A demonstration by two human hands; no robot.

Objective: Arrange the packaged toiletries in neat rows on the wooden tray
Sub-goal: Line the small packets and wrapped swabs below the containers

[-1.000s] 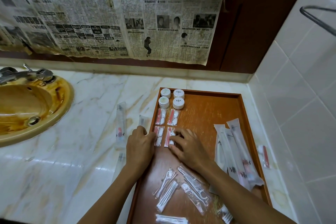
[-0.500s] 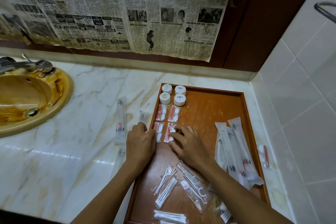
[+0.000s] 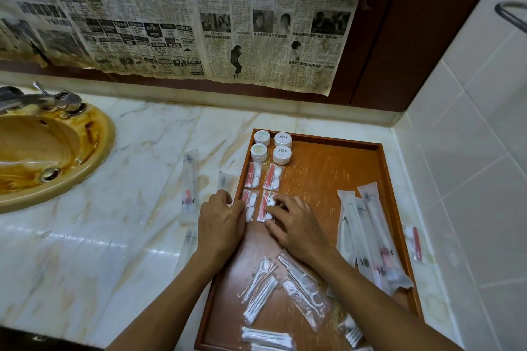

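Pressing my right hand point(image 3: 299, 229) flat, fingers apart, on a red-and-white packet point(image 3: 264, 206) in the tray point(image 3: 328, 179) on the counter point(image 3: 119, 225); my left hand point(image 3: 221, 222), fingers together, rests at the tray's left rim.

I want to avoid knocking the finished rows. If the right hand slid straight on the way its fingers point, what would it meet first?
The right hand points up and left across the wooden tray. Its fingertips already rest on the near right red-and-white packet, so that goes first; beyond it, probably the near left packet beside it.
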